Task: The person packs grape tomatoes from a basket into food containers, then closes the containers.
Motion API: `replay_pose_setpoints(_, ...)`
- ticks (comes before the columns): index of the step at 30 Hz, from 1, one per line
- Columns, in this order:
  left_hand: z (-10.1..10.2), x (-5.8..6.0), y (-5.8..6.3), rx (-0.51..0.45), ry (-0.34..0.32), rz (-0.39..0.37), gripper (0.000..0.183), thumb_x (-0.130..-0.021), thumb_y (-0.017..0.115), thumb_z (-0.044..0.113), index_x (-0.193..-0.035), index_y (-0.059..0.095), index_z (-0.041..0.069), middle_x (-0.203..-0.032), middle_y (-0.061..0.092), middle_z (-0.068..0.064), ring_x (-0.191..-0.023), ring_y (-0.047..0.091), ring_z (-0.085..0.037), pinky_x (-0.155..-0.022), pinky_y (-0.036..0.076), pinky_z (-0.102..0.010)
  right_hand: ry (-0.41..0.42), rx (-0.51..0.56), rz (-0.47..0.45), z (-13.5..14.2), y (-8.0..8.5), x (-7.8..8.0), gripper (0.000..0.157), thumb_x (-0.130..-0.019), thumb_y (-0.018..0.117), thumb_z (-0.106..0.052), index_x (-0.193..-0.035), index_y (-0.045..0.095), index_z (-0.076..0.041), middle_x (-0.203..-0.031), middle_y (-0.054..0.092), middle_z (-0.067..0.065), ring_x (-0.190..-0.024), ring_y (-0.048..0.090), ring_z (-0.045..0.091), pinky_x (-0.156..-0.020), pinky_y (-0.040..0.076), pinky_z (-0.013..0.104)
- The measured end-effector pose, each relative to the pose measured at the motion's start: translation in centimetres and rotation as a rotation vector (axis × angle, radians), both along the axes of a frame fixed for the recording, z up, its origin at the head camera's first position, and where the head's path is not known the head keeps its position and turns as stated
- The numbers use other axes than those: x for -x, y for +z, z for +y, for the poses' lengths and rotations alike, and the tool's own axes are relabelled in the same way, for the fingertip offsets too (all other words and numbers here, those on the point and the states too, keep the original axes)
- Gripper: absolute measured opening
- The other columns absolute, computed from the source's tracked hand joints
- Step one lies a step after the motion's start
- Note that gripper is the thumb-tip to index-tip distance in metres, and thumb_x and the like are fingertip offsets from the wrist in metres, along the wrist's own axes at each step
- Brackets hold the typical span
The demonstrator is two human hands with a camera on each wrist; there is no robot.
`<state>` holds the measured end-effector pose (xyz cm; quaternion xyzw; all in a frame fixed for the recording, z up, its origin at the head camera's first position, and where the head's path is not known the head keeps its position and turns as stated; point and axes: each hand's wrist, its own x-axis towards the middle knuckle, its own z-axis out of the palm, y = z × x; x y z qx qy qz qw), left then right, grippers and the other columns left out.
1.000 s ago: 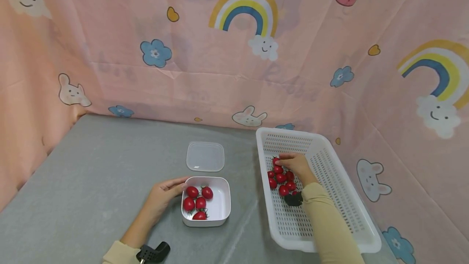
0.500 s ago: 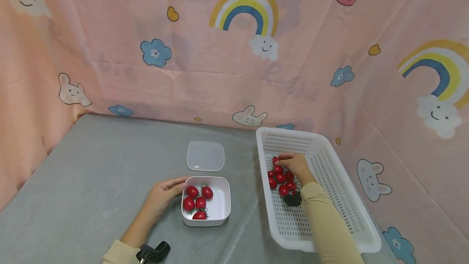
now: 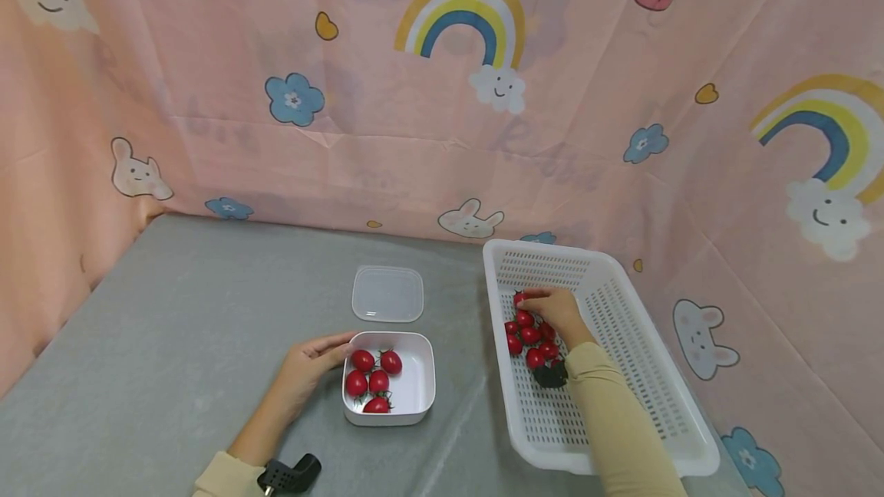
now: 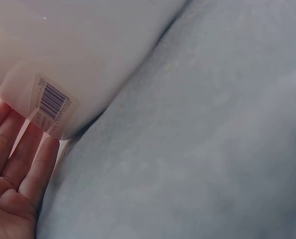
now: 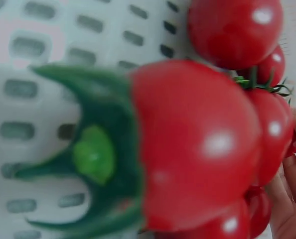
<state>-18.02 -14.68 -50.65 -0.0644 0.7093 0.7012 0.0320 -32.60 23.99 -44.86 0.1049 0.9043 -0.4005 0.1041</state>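
Several red cherry tomatoes (image 3: 377, 381) with green stems lie in a small white box (image 3: 418, 386) in the head view. My left hand (image 3: 316, 365) touches the box's left side, its fingers fairly straight against the wall; the left wrist view shows the fingers (image 4: 37, 169) beside a barcode label (image 4: 52, 102). Inside the white perforated basket (image 3: 638, 343), my right hand (image 3: 558, 311) pinches a cherry tomato (image 3: 519, 298) at the far end of a pile. Large in the right wrist view, another tomato (image 5: 198, 144) hides most of that hand.
A translucent lid (image 3: 387, 294) lies flat behind the small box on the grey cloth (image 3: 207, 313). A dark wrist camera (image 3: 551, 374) sits low over the basket beside the tomato pile. The patterned pink curtain (image 3: 387, 136) closes off the back and sides.
My right hand has shifted very slightly left, and the tomato at its fingertips has moved a little toward the far end. My left hand and the box stay put.
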Motion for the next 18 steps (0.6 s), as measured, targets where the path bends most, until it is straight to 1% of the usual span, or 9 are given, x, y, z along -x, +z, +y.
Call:
replay_pose_setpoints(4,0.0,0.0,0.1,0.01,0.0,-0.001,0.037,-0.091,0.071,0.019,-0.123,0.069,0.0,-0.125,0.07,-0.015,-0.1,0.065,0.003,-0.088,0.051,-0.02,-0.011,0.071,0.014,0.0,0.2,0.1,0.048,-0.092,0.068,-0.021,-0.135,0.06,-0.001,-0.141,0.056,0.023,-0.128,0.052,0.037,-0.113,0.038,0.053)
replay_pose_setpoints(7,0.0,0.0,0.1,0.012,0.001,-0.003,0.037,-0.091,0.071,0.019,-0.123,0.069,0.0,-0.125,0.069,-0.015,-0.1,0.065,0.003,-0.088,0.051,-0.019,-0.018,0.126,0.032,0.0,0.4,0.2,0.046,-0.093,0.068,-0.02,-0.134,0.059,0.0,-0.138,0.058,0.024,-0.125,0.058,0.035,-0.11,0.043,0.049)
replay_pose_setpoints(10,0.0,0.0,0.0,0.004,0.006,-0.003,0.037,-0.091,0.071,0.018,-0.122,0.069,-0.001,-0.124,0.07,-0.016,-0.099,0.065,0.003,-0.088,0.051,-0.019,-0.03,0.155,0.045,-0.2,0.8,0.3,0.048,-0.094,0.068,-0.023,-0.135,0.059,0.0,-0.139,0.058,0.023,-0.124,0.06,0.035,-0.108,0.045,0.047)
replay_pose_setpoints(18,0.0,0.0,0.0,-0.002,0.006,-0.004,0.037,-0.091,0.071,0.018,-0.123,0.069,-0.001,-0.124,0.07,-0.015,-0.098,0.066,0.002,-0.087,0.052,-0.019,-0.006,0.239,0.106,-1.0,2.9,0.0,0.051,-0.095,0.068,-0.027,-0.138,0.057,-0.002,-0.142,0.057,0.022,-0.13,0.055,0.034,-0.109,0.044,0.044)
